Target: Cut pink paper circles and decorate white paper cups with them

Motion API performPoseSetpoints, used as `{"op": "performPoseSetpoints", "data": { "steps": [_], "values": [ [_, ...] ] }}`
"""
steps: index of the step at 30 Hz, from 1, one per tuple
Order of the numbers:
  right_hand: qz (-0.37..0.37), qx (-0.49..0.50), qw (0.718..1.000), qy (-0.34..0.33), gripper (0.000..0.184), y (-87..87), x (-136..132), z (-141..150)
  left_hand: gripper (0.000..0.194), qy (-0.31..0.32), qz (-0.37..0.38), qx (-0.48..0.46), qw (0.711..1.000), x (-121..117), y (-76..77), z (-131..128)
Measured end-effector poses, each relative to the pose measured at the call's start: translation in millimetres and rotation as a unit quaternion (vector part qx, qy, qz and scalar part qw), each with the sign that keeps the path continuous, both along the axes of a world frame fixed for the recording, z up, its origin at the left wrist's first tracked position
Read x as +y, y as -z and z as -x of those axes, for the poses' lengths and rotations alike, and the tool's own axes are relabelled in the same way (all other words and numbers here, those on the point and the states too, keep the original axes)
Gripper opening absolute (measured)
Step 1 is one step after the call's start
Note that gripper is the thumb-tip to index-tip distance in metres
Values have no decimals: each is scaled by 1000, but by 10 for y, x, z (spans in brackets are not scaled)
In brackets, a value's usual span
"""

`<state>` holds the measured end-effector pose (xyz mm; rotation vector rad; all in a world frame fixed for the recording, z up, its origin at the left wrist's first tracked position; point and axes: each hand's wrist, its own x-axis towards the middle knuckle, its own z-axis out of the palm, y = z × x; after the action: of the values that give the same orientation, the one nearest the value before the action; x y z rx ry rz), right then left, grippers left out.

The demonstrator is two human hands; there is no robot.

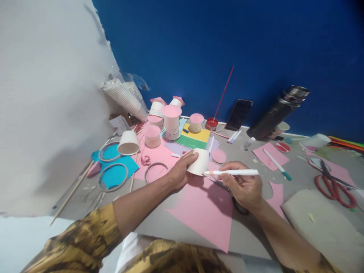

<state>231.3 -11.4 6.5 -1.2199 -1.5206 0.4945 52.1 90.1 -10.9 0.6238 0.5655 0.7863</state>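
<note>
My left hand [182, 170] is closed round the side of a white paper cup [200, 161], which is held upside down over the pink paper [210, 212]. In my right hand [243, 185] is a white felt-tip pen [233, 172] with an orange-pink end, pointing left. Its tip is at the lower rim of the cup; I cannot tell whether it touches. Under my right hand, scissors with black handles [240, 206] lie partly hidden. Behind the cup stand several cups with pink paper tops, among them a stacked one [172, 123].
Stacked paper cups [125, 98] lean at the left wall. Tape rings [113, 177] lie on blue paper. At the back are a phone [239, 113] and a dark flask [273, 113]. Red-handled scissors [332, 187] and a teal-capped pen [277, 163] lie to the right.
</note>
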Motion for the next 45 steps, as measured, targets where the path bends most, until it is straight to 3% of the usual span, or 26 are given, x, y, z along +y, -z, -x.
{"op": "performPoseSetpoints", "data": {
  "steps": [17, 27, 37, 45],
  "values": [
    [6, -13, 999, -44, 6, -38, 2, 14, 41, 1, -29, 17, 999, -25, -40, -2],
    [-1, -15, 1000, -8, 10, -48, 14, 39, 30, 0, -39, -6, 999, -16, 18, -9],
    [-36, -4, 997, 71, 9, -86, 16, 48, 34, 19, -38, -3, 999, -24, -4, -7],
    [-30, -18, 999, -28, 9, -78, 8, 92, 32, -7, -57, 16, 998, -12, 20, -9]
  ]
}}
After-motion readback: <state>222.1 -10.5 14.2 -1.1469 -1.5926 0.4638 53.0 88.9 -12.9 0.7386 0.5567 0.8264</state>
